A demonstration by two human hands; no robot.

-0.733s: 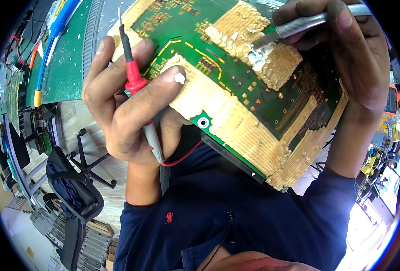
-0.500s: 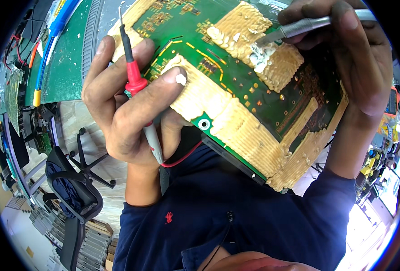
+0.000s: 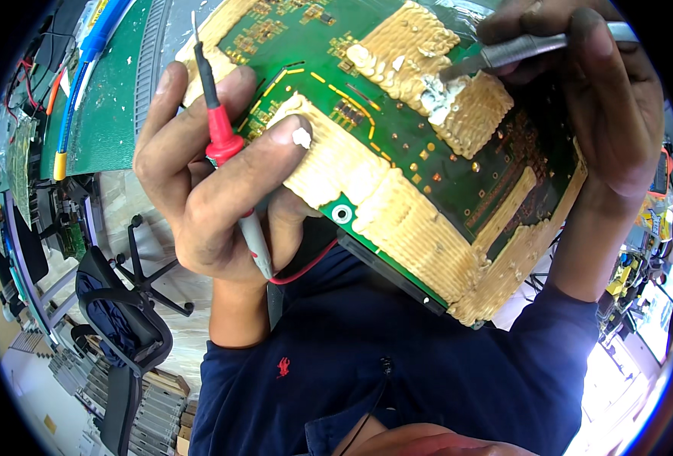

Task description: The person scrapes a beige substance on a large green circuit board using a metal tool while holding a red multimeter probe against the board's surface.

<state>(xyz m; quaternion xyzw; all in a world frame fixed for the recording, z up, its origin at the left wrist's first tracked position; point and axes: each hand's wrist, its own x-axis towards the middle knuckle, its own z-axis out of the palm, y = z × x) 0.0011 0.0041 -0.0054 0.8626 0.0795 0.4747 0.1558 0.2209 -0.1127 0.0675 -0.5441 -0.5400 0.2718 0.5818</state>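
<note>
The board [image 3: 393,118] is held up at a slant in front of the shirt [image 3: 412,349]. At its left edge is the left hand [image 3: 215,190], fingers curled and partly spread; 1 fingertip [image 3: 282,131], bearing a white crumb [image 3: 301,138], rests on the tan strip [image 3: 409,228] along the board's lower edge. The probe [image 3: 219,131], red and grey with a thin metal tip, passes through that hand's fingers at the board's left edge, tip upward; a red wire [image 3: 314,266] shows below the board. Over the board's upper right is the right hand [image 3: 606,106], its fingers pinching the knife [image 3: 513,52]; how its shadowed far fingers sit, I cannot tell. The blade's end is at the white smear [image 3: 437,99] on the tan patch [image 3: 401,45] in the board's upper part; whether it touches is unclear. A ringed hole [image 3: 341,213] shows at the board's lower edge. Left of the board are a green mat [image 3: 108,114] and a blue cable [image 3: 102,38]; a black chair [image 3: 112,304] stands lower left of it.
</note>
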